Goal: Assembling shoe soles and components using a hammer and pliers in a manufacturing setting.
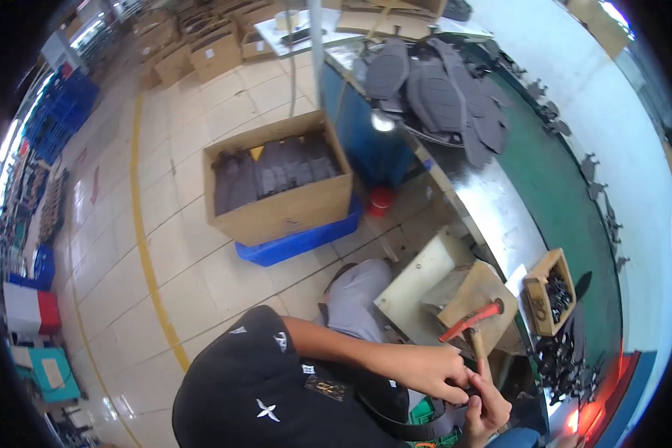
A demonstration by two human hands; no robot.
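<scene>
My left hand [442, 375] reaches in from the left, its fingers closed at a small dark piece [467, 391]. Close against it, my right hand [489, 409] is closed on the same piece, thumb up. The fingers cover most of the piece, so its kind does not show. A dark grey strap-like band [418, 431] curves just below my left hand; whether it joins the piece, I cannot tell. Just beyond the hands, a wooden handle [478, 351] and a red curved handle [470, 321] lie on a worn wooden block [463, 295].
A small wooden box [536, 300] of dark parts and a loose black pile [564, 366] sit on the bench at right. Grey moulded panels [433, 89] are stacked farther along. A carton [284, 216] of grey parts stands on a blue crate [299, 250]. A grey-clothed person [355, 299] is beside the bench.
</scene>
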